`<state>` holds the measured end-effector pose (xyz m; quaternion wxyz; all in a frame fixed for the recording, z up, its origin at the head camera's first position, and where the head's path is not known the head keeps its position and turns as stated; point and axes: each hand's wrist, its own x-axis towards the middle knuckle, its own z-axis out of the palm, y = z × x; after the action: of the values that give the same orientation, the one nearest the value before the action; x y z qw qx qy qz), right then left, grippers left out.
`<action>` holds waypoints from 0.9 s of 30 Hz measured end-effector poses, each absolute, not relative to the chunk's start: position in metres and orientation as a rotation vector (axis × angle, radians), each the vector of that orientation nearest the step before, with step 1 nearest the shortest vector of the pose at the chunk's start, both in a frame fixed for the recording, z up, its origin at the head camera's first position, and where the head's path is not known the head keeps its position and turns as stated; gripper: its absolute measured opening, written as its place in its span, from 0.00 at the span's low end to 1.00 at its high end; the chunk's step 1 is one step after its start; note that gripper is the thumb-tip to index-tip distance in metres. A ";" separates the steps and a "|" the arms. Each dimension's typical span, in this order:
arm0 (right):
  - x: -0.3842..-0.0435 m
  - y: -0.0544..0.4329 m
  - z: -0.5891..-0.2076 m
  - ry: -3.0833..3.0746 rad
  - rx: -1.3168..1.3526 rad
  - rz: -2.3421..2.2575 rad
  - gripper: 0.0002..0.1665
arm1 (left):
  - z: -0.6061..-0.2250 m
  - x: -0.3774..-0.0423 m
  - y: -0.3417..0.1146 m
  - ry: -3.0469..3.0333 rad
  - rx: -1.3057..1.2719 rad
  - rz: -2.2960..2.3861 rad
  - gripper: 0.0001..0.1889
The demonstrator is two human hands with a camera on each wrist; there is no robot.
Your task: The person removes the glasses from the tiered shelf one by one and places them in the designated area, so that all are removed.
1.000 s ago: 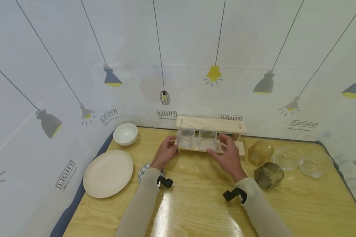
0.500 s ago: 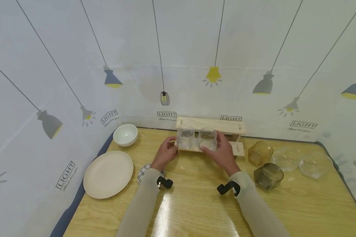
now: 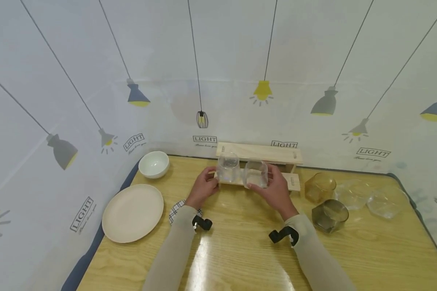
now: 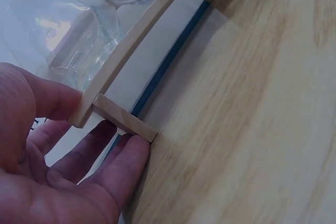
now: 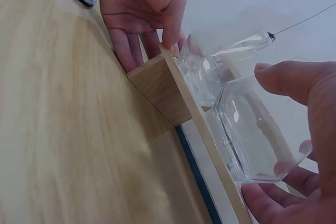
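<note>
Wood table [image 3: 236,246]: your left hand [image 3: 204,187] pinches the front shelf [image 3: 293,182], prob steadying it; your right hand [image 3: 278,190] grips a clear glass [image 3: 255,173].

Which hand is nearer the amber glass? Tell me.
Right. The right hand holds a clear glass left of the amber glass; the left hand is farther left, gripping the left end of the front wooden shelf.

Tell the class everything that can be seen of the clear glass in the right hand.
The clear glass looks colourless and see-through, with an open top and an angular, faceted outline in the right wrist view. The right hand holds it between thumb and fingers, at the wooden shelf, just right of a second clear tumbler. Whether its base touches the board cannot be told.
</note>
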<state>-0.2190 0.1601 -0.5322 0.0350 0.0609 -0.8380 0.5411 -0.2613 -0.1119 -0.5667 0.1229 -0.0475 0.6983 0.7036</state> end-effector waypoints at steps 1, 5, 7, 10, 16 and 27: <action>-0.216 0.161 -0.533 -2.571 0.193 1.664 0.52 | -0.566 -0.261 -0.112 2.039 -0.140 2.049 0.22; -0.202 0.167 -0.535 -2.556 0.246 1.634 0.50 | -0.567 -0.260 -0.112 2.032 -0.125 2.053 0.22; -0.195 0.171 -0.535 -2.561 0.261 1.615 0.50 | -0.567 -0.260 -0.112 2.027 -0.121 2.058 0.22; -0.184 0.177 -0.532 -2.581 0.258 1.605 0.52 | -0.567 -0.261 -0.112 2.025 -0.120 2.067 0.22; -0.159 0.192 -0.527 -2.593 0.247 1.534 0.51 | -0.565 -0.260 -0.112 2.038 -0.137 2.059 0.21; -0.111 0.224 -0.496 -2.540 0.255 1.496 0.49 | -0.568 -0.262 -0.111 2.058 -0.125 2.039 0.22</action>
<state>-0.1107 0.2239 -0.4960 0.0913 0.0859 -0.8548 0.5036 -0.2625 -0.1113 -0.5678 0.1206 -0.0427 0.7044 0.6982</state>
